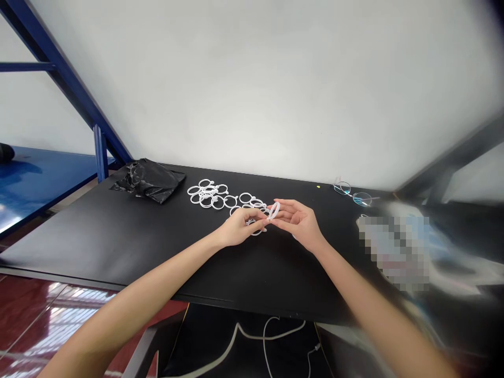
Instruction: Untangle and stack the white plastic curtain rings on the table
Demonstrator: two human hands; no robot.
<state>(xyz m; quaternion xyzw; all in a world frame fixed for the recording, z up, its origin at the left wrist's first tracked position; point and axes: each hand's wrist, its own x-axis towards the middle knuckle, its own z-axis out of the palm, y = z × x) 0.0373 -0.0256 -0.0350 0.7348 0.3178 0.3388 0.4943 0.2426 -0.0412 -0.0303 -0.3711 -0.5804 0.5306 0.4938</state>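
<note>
Both my hands meet over the middle of a black table (98, 236). My left hand (240, 227) is closed, with its fingertips pinching a white plastic ring (274, 210). My right hand (298, 220) also pinches that ring from the other side, its other fingers partly spread. Just behind and under my hands lies a loose pile of several white plastic rings (214, 195), spreading to the left.
A crumpled black plastic bag (149, 180) lies at the back left of the table. A pair of glasses (352, 192) rests at the back right. A white wall stands behind. A blue frame (100, 152) stands at left. White cables (268, 336) lie on the floor below.
</note>
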